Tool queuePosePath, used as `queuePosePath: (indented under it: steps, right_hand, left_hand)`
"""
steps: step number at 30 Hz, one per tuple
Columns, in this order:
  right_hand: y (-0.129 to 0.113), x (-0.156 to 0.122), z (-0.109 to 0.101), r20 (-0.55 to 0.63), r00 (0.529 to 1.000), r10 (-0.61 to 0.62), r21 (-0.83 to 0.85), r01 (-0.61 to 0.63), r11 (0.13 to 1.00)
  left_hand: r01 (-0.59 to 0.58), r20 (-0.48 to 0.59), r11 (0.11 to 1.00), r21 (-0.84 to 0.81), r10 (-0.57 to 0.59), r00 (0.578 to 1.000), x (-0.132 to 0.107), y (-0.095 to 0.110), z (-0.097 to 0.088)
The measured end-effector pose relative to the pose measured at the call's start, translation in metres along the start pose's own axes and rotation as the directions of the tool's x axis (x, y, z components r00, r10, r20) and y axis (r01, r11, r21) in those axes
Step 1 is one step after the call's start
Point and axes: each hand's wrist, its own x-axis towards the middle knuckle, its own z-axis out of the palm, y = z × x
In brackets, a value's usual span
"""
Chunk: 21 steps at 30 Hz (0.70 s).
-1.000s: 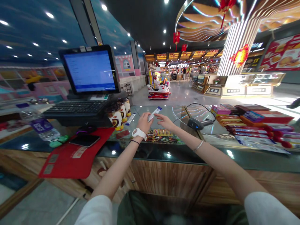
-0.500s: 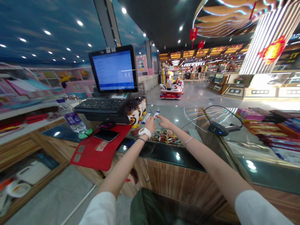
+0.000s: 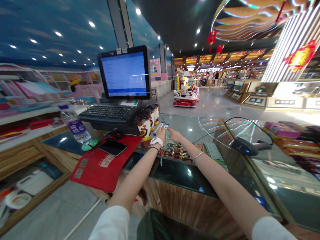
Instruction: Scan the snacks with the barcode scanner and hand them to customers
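Note:
Above the glass counter, my left hand (image 3: 161,134), wearing a white watch, is closed around the near end of a small white-and-blue packet (image 3: 166,126). Another slim white-and-blue packet (image 3: 161,125) lies close beside its fingertips. My right hand (image 3: 176,135), with a bracelet on the wrist, has its index finger stretched towards the packet and appears to hold nothing; its other fingers are partly hidden. Left of my hands stand several patterned cups with dark tops (image 3: 144,126). Many small wrapped snacks (image 3: 178,152) show beneath my hands, at the counter glass.
A monitor (image 3: 125,73) and keyboard (image 3: 107,112) stand at the left. Nearby are a water bottle (image 3: 77,128) and a phone (image 3: 113,147) on a red mat (image 3: 100,171). At the right lie a barcode scanner (image 3: 246,146) with its cable and stacked packages (image 3: 282,130).
The view has shifted slightly, so the surroundings sit a little further right. The packet at my left fingertips has come lower and nearer the other packet. My right hand remains close to it.

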Motion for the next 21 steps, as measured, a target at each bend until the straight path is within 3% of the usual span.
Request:
queuePosePath:
  steps: [8, 14, 21]
  right_hand:
    - [0.001, -0.007, 0.002, 0.004, 1.0, -0.025, -0.055, 0.025, 0.998]
    - [-0.014, -0.026, 0.002, -0.001, 0.996, -0.086, -0.076, 0.086, 0.993]
    - [-0.035, -0.037, 0.016, 0.073, 0.989, -0.126, -0.099, 0.133, 0.986]
  left_hand:
    - [-0.035, 0.033, 0.999, 0.01, 0.034, 0.999, 0.002, 0.002, -0.001]
    - [-0.051, -0.016, 0.999, -0.005, 0.051, 0.999, -0.007, -0.018, -0.011]
    - [-0.04, 0.123, 0.993, 0.115, 0.026, 0.992, -0.027, -0.028, -0.006]
